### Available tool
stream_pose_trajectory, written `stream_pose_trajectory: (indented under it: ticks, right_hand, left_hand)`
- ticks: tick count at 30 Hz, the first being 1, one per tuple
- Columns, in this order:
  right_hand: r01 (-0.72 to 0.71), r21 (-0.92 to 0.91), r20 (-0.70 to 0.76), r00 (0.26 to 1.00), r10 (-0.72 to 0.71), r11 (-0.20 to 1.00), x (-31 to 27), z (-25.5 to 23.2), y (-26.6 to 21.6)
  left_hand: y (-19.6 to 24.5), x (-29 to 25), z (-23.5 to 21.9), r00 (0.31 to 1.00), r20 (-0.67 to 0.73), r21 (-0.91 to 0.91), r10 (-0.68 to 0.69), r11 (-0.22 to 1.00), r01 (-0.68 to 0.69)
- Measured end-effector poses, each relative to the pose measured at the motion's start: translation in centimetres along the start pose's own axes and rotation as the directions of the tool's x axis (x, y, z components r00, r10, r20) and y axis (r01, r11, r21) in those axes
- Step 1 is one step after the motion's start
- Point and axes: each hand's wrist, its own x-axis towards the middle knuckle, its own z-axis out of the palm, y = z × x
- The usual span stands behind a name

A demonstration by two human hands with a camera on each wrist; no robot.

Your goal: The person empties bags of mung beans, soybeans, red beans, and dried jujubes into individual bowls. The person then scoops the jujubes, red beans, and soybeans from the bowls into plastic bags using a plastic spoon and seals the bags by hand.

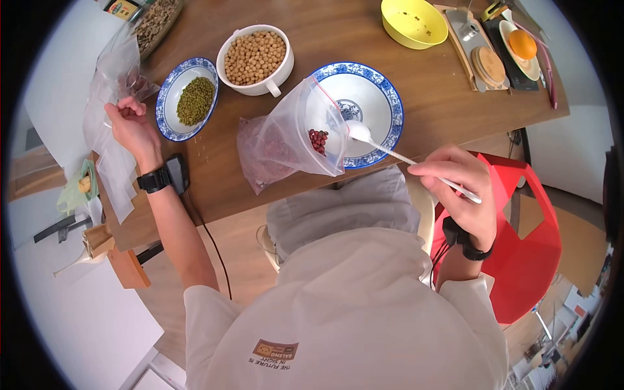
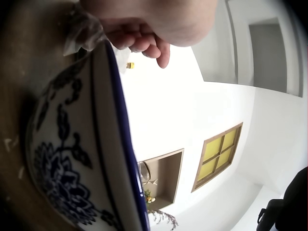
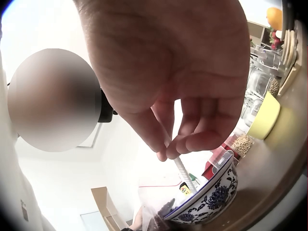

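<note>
My right hand pinches the handle of a white spoon between thumb and fingers. The spoon's head lies over a blue-and-white bowl, beside the mouth of a clear zip bag. Dark red beans show inside that bag, whose open end overlaps the bowl's rim. My left hand is at the table's left side, its fingers loosely bent and holding nothing visible. It is near a crumpled clear plastic bag and an oval dish of green beans.
A white handled cup of chickpeas stands behind the zip bag. Farther right are a yellow bowl, a wooden tray and an orange on a plate. A black device with a cable sits at the front left edge.
</note>
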Motion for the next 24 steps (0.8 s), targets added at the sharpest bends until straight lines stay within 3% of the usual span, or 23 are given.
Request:
stream_pose_trajectory:
  ticks: [5, 7, 10, 17, 22, 24]
  right_hand:
    - [0.03, 0.039, -0.052, 0.998, -0.028, 0.999, -0.1, -0.2, -0.3]
    - [0.038, -0.099, -0.125, 0.991, -0.05, 0.994, 0.0, -0.1, -0.6]
    - [0.016, -0.142, -0.118, 0.992, -0.033, 0.99, 0.1, -0.1, -1.0]
    - [0.01, -0.102, -0.037, 0.999, -0.014, 0.995, 0.2, 0.2, -1.3]
    - [0.009, -0.063, -0.161, 0.987, -0.019, 0.998, 0.5, 0.6, -0.9]
    - [-0.012, -0.085, -0.141, 0.99, 0.0, 0.996, 0.8, 0.5, -0.6]
  left_hand:
    - [0.1, -0.4, 0.1, 1.0, 0.0, 0.024, 0.001, 1.0, -0.001]
    - [0.0, -0.3, 0.1, 1.0, 0.022, 0.029, -0.004, 1.0, 0.003]
    - [0.0, 0.0, 0.0, 1.0, 0.01, 0.029, -0.001, 1.0, 0.0]
    - [0.0, -0.3, 0.1, 1.0, 0.004, 0.003, -0.004, 1.0, 0.004]
    - [0.0, -0.1, 0.0, 1.0, 0.012, 0.014, 0.001, 1.0, -0.002]
    - [0.0, -0.3, 0.2, 1.0, -0.001, 0.002, 0.014, 1.0, -0.014]
